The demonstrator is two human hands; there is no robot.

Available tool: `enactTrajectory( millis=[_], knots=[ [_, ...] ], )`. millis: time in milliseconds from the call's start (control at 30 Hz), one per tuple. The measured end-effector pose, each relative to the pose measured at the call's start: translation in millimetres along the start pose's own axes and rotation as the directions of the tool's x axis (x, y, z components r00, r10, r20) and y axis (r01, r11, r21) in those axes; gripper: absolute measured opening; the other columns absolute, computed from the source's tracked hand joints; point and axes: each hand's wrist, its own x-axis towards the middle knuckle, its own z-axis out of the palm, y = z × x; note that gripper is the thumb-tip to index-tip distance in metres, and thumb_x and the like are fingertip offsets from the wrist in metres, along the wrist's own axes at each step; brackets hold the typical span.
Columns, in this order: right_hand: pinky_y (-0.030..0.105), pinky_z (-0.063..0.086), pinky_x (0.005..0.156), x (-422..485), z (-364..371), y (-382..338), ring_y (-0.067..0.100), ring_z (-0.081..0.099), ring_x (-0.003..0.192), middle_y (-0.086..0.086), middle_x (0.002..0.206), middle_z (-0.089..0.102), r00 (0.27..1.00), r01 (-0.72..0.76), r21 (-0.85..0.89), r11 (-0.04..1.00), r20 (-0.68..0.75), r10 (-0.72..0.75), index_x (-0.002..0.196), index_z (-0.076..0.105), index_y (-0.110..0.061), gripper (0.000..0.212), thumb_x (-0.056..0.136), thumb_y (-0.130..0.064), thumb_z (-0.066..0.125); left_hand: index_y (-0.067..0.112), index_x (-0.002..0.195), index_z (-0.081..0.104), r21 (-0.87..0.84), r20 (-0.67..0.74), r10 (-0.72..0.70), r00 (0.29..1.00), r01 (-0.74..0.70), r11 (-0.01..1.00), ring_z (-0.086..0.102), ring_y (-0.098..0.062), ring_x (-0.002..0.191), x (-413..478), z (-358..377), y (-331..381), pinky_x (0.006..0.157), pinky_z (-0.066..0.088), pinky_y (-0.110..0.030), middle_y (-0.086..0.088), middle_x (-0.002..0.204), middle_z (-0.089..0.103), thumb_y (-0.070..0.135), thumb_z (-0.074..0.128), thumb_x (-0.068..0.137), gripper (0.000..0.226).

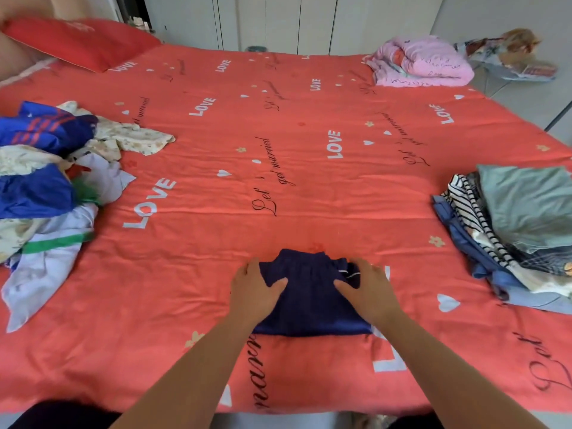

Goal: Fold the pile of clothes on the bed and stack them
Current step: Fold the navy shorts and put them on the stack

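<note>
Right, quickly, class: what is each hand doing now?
Left hand: open, pressing the folded navy garment at its left edge.
Right hand: open, pressing its right edge.

You have open bedspread (294, 125) across the middle, beyond the navy garment (309, 301) near you. The loose pile (46, 181) blocks the left edge, the folded stack (513, 230) the right; a pink bundle (421, 61) and red pillow (80, 41) occupy the far corners.

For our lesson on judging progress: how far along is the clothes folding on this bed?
Done: a folded stack sits on the right of the bed. In hand: left hand and right hand rest on a folded navy garment. Left: the unfolded pile on the bed's left side.
</note>
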Motion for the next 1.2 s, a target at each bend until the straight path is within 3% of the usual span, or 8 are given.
enactTrajectory(
  millis=[167,267,400,533,633,767,1000,1200],
  knots=[
    [0.032,0.031,0.101,-5.2,16.9,12.1,0.029,0.038,0.126,0.016,0.133,0.045,0.988,-0.154,-0.027,0.988,-0.005,0.154,0.143,0.031,-0.02,0.068,0.085,-0.037,0.062,0.018,0.148,0.013,-0.05,0.03,-0.036,0.999,0.037,0.998,0.034,-0.03,0.129,-5.6,15.3,-15.0,0.104,0.029,-0.031,-0.015,0.14,0.038,0.038,0.063,0.084,0.084],
    [0.033,0.034,0.098,-6.9,25.4,5.2,0.031,0.041,0.124,0.015,0.136,0.044,0.987,-0.148,0.012,0.989,0.07,0.147,0.144,0.03,-0.025,0.062,0.088,-0.035,0.057,0.022,0.148,0.016,-0.032,0.102,0.051,0.993,-0.048,0.998,0.042,-0.032,0.125,-3.0,16.5,-7.3,0.095,0.032,-0.026,-0.015,0.14,0.043,0.02,0.06,0.087,0.075],
    [0.028,0.036,0.086,-5.6,19.6,-4.4,0.03,0.053,0.113,0.014,0.126,0.056,0.991,-0.08,-0.053,0.995,0.099,0.085,0.137,0.043,-0.018,0.047,0.091,-0.01,0.048,0.02,0.144,0.031,-0.044,0.105,0.103,0.989,-0.099,0.994,0.047,-0.027,0.123,-4.5,12.9,5.7,0.083,0.03,-0.014,-0.012,0.14,0.045,0.003,0.047,0.091,0.057],
    [0.025,0.033,0.086,-6.5,-3.1,-7.0,0.03,0.053,0.113,0.012,0.126,0.058,1.0,-0.017,-0.076,0.997,0.003,0.017,0.134,0.049,-0.016,0.046,0.089,-0.005,0.047,0.011,0.141,0.036,-0.054,0.07,0.165,0.984,-0.162,0.985,0.041,-0.024,0.129,-7.9,6.1,26.1,0.091,0.026,-0.015,-0.01,0.142,0.044,0.002,0.044,0.093,0.05],
    [0.028,0.034,0.081,-6.1,-33.9,-3.9,0.032,0.054,0.109,0.013,0.121,0.06,0.998,0.045,-0.125,0.991,-0.045,-0.051,0.132,0.05,-0.018,0.045,0.089,-0.006,0.048,0.01,0.141,0.036,-0.054,0.055,0.242,0.969,-0.239,0.969,0.04,-0.024,0.13,-10.8,6.1,50.0,0.091,0.025,-0.015,-0.01,0.141,0.044,0.003,0.047,0.092,0.051],
    [0.032,0.036,0.086,-3.4,-89.9,9.6,0.033,0.054,0.111,0.015,0.122,0.061,0.984,0.091,-0.186,0.978,-0.134,-0.117,0.132,0.051,-0.016,0.044,0.088,-0.007,0.051,0.009,0.142,0.034,-0.077,0.043,0.339,0.94,-0.335,0.939,0.038,-0.025,0.131,-12.7,18.8,101.4,0.096,0.023,-0.017,-0.013,0.142,0.042,0.004,0.049,0.092,0.052],
    [0.033,0.037,0.089,14.4,-213.4,79.9,0.035,0.054,0.11,0.019,0.122,0.059,0.943,0.0,-0.278,0.961,-0.319,-0.092,0.132,0.052,-0.017,0.044,0.089,-0.008,0.053,0.007,0.143,0.034,-0.144,0.115,0.518,0.848,-0.502,0.853,0.039,-0.03,0.128,-15.5,92.6,215.7,0.098,0.025,-0.021,-0.018,0.138,0.041,-0.004,0.046,0.088,0.057],
    [0.034,0.036,0.088,51.2,-305.8,135.4,0.036,0.054,0.11,0.019,0.125,0.057,0.905,-0.082,-0.372,0.925,-0.416,-0.087,0.131,0.053,-0.018,0.042,0.09,-0.008,0.052,0.006,0.143,0.029,-0.25,0.12,0.572,0.812,-0.533,0.809,0.034,-0.027,0.132,-5.5,157.4,310.3,0.1,0.021,-0.017,-0.017,0.141,0.036,0.0,0.047,0.091,0.055]
  ],
)
